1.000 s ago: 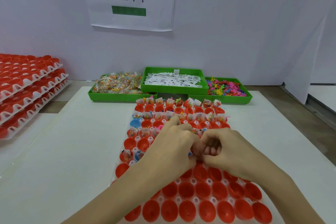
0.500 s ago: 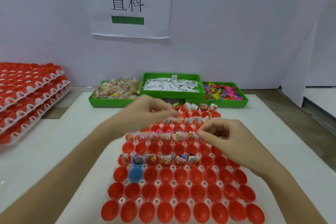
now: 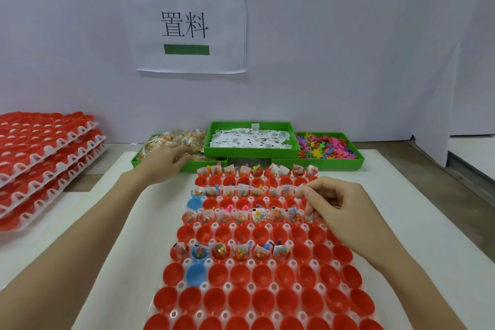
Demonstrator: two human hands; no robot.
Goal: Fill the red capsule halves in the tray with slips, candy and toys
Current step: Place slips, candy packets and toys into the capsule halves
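The left hand (image 3: 163, 159) has moved up from the white plastic tray of red capsule halves (image 3: 257, 257) to the green bin of wrapped candy (image 3: 174, 142) at eleven o'clock, fingers spread apart, ready to grab more. The right hand (image 3: 337, 209) stays at the tray's three o'clock edge, fingers pinched on something tiny. The white worktop (image 3: 88, 244) beside the tray is bare.

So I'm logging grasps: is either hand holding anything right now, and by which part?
The left hand reaches into the candy bin, nothing visibly held. The right hand's fingers are pinched; what they hold cannot be told.
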